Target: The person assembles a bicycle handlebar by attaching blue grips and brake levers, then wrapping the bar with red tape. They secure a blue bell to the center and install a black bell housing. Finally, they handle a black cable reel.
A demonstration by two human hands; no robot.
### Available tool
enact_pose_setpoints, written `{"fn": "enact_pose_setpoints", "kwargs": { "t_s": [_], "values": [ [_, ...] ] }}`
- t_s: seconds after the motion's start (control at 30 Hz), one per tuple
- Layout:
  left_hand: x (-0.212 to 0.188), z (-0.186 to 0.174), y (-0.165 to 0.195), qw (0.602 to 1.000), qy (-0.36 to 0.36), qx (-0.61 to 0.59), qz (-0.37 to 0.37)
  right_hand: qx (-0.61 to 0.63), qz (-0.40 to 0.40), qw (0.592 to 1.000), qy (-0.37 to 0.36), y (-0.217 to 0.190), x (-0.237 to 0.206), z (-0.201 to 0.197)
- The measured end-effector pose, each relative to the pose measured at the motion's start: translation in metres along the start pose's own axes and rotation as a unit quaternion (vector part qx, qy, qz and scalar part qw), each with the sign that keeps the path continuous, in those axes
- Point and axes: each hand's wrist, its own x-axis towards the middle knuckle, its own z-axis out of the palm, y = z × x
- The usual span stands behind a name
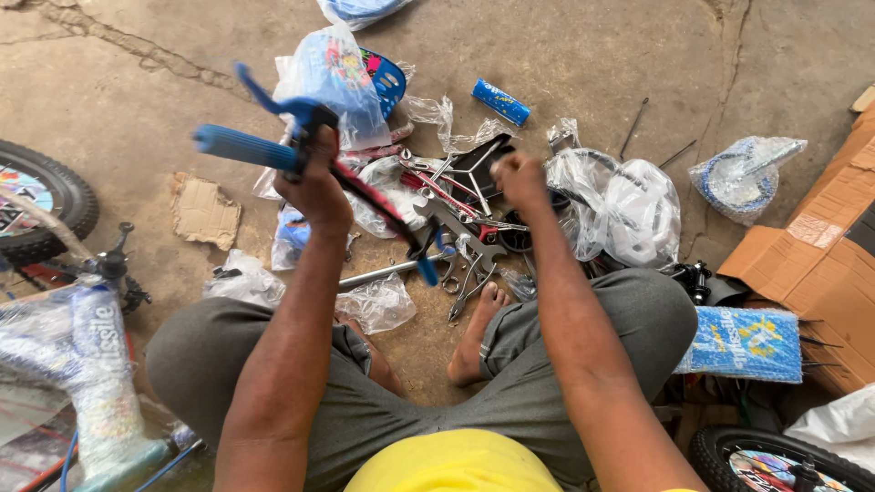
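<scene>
Gripping: left hand [314,191] is clenched around the handlebar [355,187] beside its blue grip [241,148], held up over the floor.
Right hand: right hand [519,178] is fisted on a tool too hidden to name, above the wrenches [469,239].
Doing it well: likely steadying the bar firmly with 1 hand while the other works.
Around: plastic bags [629,210], cardboard box [820,264].

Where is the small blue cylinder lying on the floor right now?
In the head view, the blue cylinder lies on the concrete floor upper centre, beyond the right hand, beside crumpled clear plastic wrap.
</scene>
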Motion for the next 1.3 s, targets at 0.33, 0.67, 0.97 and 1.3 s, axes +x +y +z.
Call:
{"fn": "enact_pose_setpoints", "kwargs": {
  "t_s": [0.33, 0.67, 0.97, 1.3],
  "values": [
    [-0.009, -0.012, -0.059, 0.985, -0.085, 0.077, -0.132, -0.546, -0.196, 0.808, -0.105, 0.086, -0.048, 0.06],
    [-0.007, -0.027, -0.065, 0.976, -0.085, 0.127, -0.155, -0.578, -0.159, 0.795, -0.097, 0.097, -0.051, 0.071],
    [-0.005, -0.027, -0.074, 0.968, -0.079, 0.121, -0.203, -0.557, -0.094, 0.817, -0.111, 0.111, -0.052, 0.066],
    [-0.009, -0.019, -0.078, 0.943, -0.079, 0.318, -0.055, -0.59, -0.162, 0.787, -0.077, 0.093, -0.059, 0.061]
  ]
}}
